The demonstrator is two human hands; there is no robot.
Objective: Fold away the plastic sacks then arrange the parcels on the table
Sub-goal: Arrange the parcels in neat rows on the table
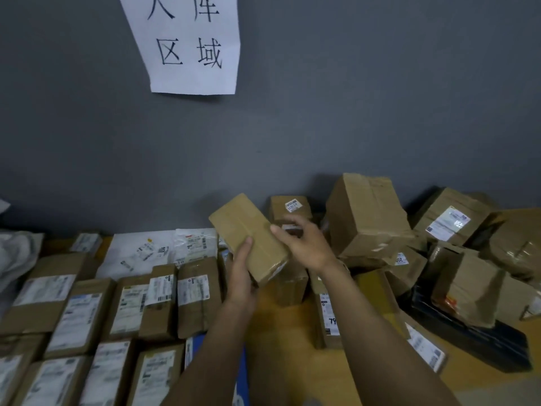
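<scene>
Holding brown parcel [246, 230] aloft, left hand [240, 276] grip underneath, right hand [307, 247] clasping its edge, wooden table [281, 320] strip below

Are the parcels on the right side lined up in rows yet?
No: the right-hand parcels lie tilted and heaped by the wall, unlike the neat left rows.

The box [248, 238] I hold is matt brown cardboard, banded with glossy clear tape [273, 266]. The table [292, 332] looks like smooth orange wood. The sign [187, 45] is white paper; the wall [351, 112] matt grey.
</scene>
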